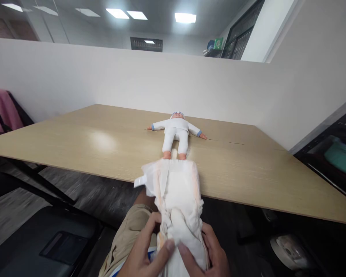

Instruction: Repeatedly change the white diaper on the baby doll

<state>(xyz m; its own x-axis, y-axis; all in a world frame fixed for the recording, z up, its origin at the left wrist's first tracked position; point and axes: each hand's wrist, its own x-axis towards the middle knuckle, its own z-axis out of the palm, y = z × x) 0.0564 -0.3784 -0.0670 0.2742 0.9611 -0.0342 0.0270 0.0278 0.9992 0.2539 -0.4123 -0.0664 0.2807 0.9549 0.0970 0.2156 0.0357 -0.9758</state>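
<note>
Low in the view, a white disposable diaper (180,188) is spread open lengthwise, its far end over the table's front edge and its near end above my lap. My left hand (150,246) grips its near left side, thumb pressed on the inner padding. On the opposite side my right hand (209,250) holds it the same way, the two thumbs close together. One fastening tab (140,181) sticks out at the far left. Just beyond the diaper, a baby doll (176,132) in white clothes lies on its back, arms spread and feet toward me.
The wooden table (75,142) reaches back to a white half wall (150,80) with glass above. A black chair (46,238) with a phone-like dark item (64,247) stands at left. At right are a shelf with a green container (341,157) and a white object (290,252) below the table.
</note>
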